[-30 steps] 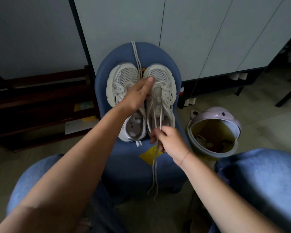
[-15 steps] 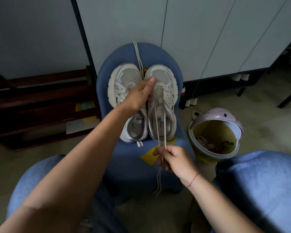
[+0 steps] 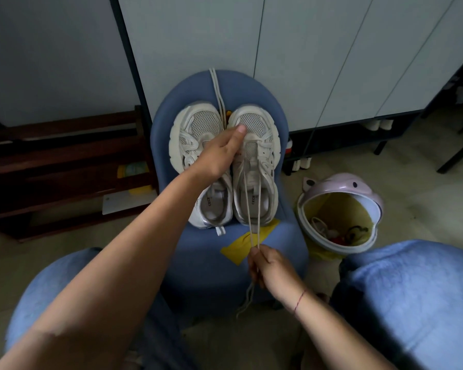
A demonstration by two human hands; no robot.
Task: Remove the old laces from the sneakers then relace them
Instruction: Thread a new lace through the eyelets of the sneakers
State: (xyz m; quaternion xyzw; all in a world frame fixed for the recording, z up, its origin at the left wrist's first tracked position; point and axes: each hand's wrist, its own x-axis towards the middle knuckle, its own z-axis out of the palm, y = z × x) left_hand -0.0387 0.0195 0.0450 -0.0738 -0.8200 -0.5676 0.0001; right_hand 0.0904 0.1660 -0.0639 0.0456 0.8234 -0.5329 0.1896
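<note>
While the left hand [image 3: 218, 156] grips the right sneaker [image 3: 262, 161], the right hand [image 3: 271, 265] pinches its lace [image 3: 247, 209]. Alongside the stool [image 3: 198, 263] — a pink bin [image 3: 369, 198].

1. The left hand [image 3: 219, 153] covers the tongue of the left-side sneaker [image 3: 195, 129] and the inner edge of the right-side sneaker [image 3: 263, 145]. Its fingers are out of sight beneath it.
2. The lace [image 3: 251, 209] vanishes inside the right hand [image 3: 270, 265]; its ends below are blurred.
3. A loose lace [image 3: 216, 86] slips out of sight between the two toes.
4. A yellow sheet [image 3: 241, 248] lies partly under the right-side heel.
5. The contents of the bin [image 3: 340, 182] are too dim to name.
6. Both forearms are cut off by the bottom edge.
</note>
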